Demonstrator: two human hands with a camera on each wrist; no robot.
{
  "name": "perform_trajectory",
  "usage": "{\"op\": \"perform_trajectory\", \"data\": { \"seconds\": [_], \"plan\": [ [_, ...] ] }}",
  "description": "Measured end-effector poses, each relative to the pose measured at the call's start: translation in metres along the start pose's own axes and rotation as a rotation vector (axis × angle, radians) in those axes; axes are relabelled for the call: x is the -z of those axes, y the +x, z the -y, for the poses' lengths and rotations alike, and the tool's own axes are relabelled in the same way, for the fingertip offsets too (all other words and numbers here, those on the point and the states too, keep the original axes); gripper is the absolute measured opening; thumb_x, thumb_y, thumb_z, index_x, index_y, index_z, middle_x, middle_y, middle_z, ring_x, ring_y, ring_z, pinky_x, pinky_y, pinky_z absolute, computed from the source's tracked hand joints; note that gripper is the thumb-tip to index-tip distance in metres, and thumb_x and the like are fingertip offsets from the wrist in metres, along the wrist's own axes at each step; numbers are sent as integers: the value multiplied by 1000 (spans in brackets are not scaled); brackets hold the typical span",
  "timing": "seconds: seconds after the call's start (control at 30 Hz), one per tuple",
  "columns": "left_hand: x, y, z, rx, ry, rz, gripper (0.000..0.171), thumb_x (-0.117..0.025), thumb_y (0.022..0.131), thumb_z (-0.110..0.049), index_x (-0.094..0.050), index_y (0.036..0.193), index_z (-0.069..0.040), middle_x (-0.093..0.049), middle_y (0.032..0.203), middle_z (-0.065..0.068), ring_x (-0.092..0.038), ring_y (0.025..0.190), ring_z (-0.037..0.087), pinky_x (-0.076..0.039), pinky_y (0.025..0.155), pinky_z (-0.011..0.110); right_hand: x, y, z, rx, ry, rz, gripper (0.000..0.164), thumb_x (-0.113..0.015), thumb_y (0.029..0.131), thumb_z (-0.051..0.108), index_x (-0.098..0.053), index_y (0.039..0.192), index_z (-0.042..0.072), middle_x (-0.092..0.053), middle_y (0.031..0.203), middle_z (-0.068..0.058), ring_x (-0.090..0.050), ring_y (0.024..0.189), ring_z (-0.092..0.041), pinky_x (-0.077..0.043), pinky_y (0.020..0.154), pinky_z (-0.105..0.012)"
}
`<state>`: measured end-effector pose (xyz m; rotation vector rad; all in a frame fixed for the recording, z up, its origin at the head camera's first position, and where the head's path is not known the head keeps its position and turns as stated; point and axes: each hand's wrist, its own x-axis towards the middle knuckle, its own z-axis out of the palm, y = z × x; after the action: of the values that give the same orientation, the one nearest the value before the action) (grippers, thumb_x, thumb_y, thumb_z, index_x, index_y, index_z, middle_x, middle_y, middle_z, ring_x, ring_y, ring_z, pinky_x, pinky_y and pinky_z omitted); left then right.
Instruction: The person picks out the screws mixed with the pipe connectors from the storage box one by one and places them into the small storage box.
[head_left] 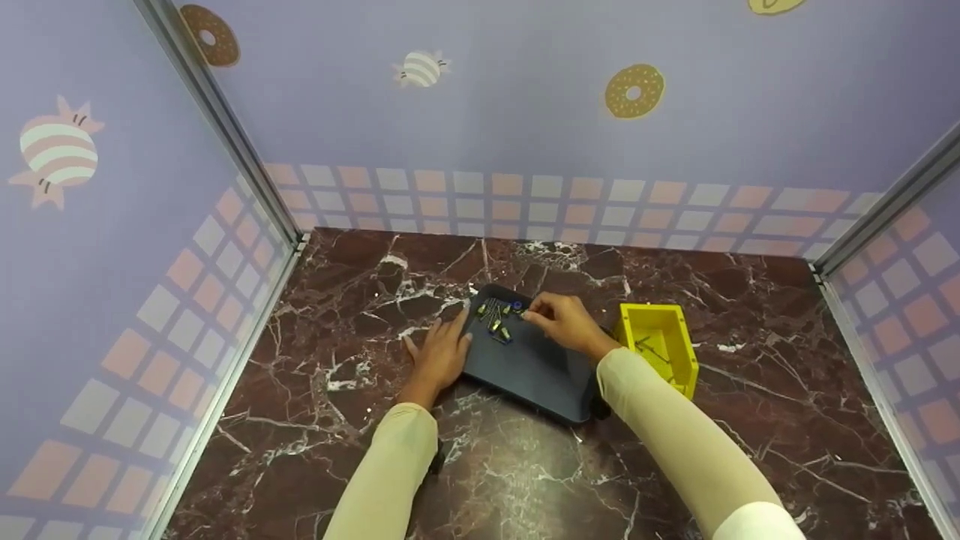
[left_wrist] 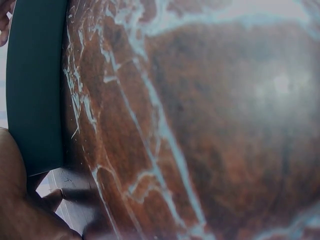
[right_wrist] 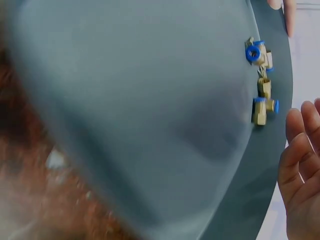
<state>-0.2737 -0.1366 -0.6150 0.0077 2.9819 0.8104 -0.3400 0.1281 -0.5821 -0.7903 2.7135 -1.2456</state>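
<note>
A dark shallow tray (head_left: 529, 371) lies tilted in plan on the marble-patterned surface. Toward its far end sit several brass fittings with blue collars (right_wrist: 265, 87), thin screws (head_left: 491, 311) and a blue-ringed piece (head_left: 517, 305). My left hand (head_left: 442, 352) rests along the tray's left rim with its fingers extended; in the left wrist view part of this hand (left_wrist: 25, 200) is beside the tray's side wall (left_wrist: 35, 90). My right hand (head_left: 562, 322) is over the far part of the tray, thumb and fingertips close together near the small pieces. Whether anything is between them is unclear.
To the right of the tray stands a yellow bin (head_left: 660, 341) with several screws inside. Purple patterned walls (head_left: 525, 97) enclose the left, back and right of the brown marbled surface (head_left: 315, 420).
</note>
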Motion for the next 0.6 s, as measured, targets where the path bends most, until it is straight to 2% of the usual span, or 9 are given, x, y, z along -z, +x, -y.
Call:
{"op": "perform_trajectory", "data": {
  "seconds": [0.2, 0.4, 0.6],
  "plan": [
    [0, 0, 1, -5, 12, 8, 55, -41, 109, -43, -26, 162, -39, -50, 156, -1, -29, 155, 29, 2, 114, 82, -12, 7, 4, 25, 16, 29, 15, -70, 99, 28, -73, 100, 14, -73, 83, -3, -64, 61, -11, -56, 58, -29],
    [3, -1, -1, -4, 28, 18, 55, -41, 110, -42, -25, 163, -38, -50, 156, 2, -29, 155, 31, -1, 114, 82, -24, 14, 4, 47, -32, 42, 13, -72, 97, 29, -74, 100, 16, -74, 84, 1, -64, 69, -9, -55, 64, -28],
    [2, 1, -1, 3, 27, 16, 55, -40, 110, -44, -26, 162, -39, -50, 156, 0, -30, 155, 29, -1, 115, 82, -33, 18, 4, 78, -70, 75, 13, -76, 94, 27, -76, 98, 15, -75, 86, 0, -67, 74, -12, -57, 70, -34]
  ]
}}
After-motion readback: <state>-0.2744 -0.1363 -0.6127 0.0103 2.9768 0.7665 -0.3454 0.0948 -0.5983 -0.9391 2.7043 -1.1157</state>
